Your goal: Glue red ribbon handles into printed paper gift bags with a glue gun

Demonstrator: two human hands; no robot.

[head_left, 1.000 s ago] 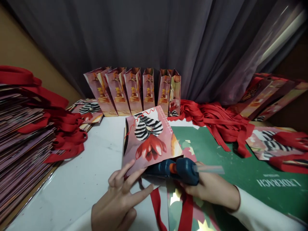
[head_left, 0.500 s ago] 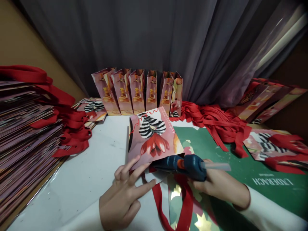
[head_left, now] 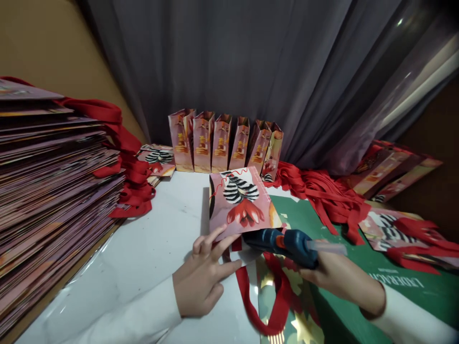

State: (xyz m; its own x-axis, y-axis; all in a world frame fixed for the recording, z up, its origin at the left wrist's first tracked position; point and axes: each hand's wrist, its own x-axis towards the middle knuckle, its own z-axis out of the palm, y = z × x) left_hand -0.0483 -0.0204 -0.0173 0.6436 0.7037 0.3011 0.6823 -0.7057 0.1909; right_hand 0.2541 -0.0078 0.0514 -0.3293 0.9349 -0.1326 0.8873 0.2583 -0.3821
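Note:
On the white tabletop before me lies a pink paper bag [head_left: 239, 210] printed with a zebra-striped bow shape and a red flower. My left hand [head_left: 201, 279] rests at its near edge, fingers spread and touching the paper. In my right hand [head_left: 332, 274] is a dark blue hot glue gun [head_left: 281, 243] with a translucent glue stick jutting from its back. The gun's nose is inside the bag's near opening, so its tip is hidden. A red ribbon handle [head_left: 247, 301] loops out of the bag toward me.
Flat bags [head_left: 46, 186] with red ribbons are stacked high at left. Several upright bags [head_left: 222, 143] stand in a row before a grey curtain [head_left: 215, 57]. Red ribbons [head_left: 319, 196] pile up behind a green sheet [head_left: 347, 315]. More bags [head_left: 385, 167] lean at right.
My view has shifted a little, moving the scene in the frame. The glue gun stays in the bag's opening, and both hands keep nearly the same pose against the bag.

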